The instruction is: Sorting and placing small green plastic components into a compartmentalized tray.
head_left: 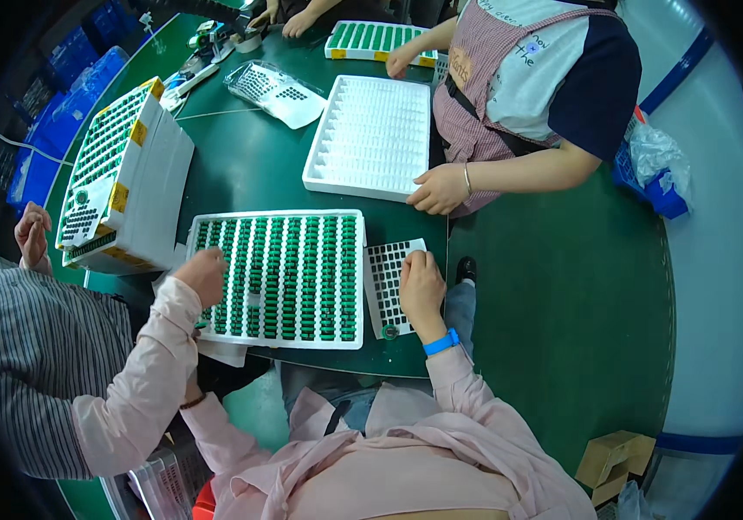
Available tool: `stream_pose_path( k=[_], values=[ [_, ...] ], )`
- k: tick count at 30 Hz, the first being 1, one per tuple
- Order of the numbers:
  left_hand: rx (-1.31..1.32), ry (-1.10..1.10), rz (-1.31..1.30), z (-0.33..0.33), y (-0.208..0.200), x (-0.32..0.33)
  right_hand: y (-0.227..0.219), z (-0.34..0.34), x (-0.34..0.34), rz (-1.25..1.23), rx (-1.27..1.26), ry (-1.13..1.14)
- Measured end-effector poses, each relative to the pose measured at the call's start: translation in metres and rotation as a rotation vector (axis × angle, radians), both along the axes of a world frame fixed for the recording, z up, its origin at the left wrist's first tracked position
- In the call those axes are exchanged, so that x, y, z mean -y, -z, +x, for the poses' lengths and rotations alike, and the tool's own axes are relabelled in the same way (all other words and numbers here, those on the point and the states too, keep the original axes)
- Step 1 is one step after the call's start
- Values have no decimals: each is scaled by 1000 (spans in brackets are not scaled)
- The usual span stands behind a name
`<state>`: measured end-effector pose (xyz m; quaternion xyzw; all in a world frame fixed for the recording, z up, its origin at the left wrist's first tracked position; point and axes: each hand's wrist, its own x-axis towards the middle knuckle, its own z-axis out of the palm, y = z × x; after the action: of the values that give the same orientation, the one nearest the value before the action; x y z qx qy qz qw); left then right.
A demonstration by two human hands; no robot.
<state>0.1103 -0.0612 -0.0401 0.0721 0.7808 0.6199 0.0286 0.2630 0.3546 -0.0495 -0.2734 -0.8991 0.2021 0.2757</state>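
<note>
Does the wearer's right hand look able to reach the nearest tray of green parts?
Probably yes: the right hand is beside the tray, and only the flat sheet seems to lie between them. A co-worker's hand is over the tray's left side, away from this edge.

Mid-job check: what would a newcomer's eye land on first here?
A white tray lined with green cylinders, front and centre on the green table. Next, the wearer's right hand, with its blue wristband, at a sheet of black squares right of that tray. Then the tall white tray stack at left.
</note>
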Motion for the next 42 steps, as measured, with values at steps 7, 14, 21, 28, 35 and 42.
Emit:
stream_pose_path(
  k=[7, 14, 21, 28, 35, 42],
  values=[
    [488, 52, 396, 119, -39, -75, -25, 10, 10, -63, -129, -127],
    [761, 158, 675, 152, -59, -176, -86, 43, 79, -1385, -77, -428],
    [664, 150, 624, 162, -60, -187, -85, 55, 91, -1394, -78, -437],
    [596, 166, 616, 164, -59, -189, -78, 55, 87, -1385, -77, -469],
    [528, 169, 550, 163, -61, -190, -73, 52, 90, -1381, -114, -475],
    [480, 138, 562, 168, -62, -190, -76, 53, 96, -1236, -74, -433]
  ],
)
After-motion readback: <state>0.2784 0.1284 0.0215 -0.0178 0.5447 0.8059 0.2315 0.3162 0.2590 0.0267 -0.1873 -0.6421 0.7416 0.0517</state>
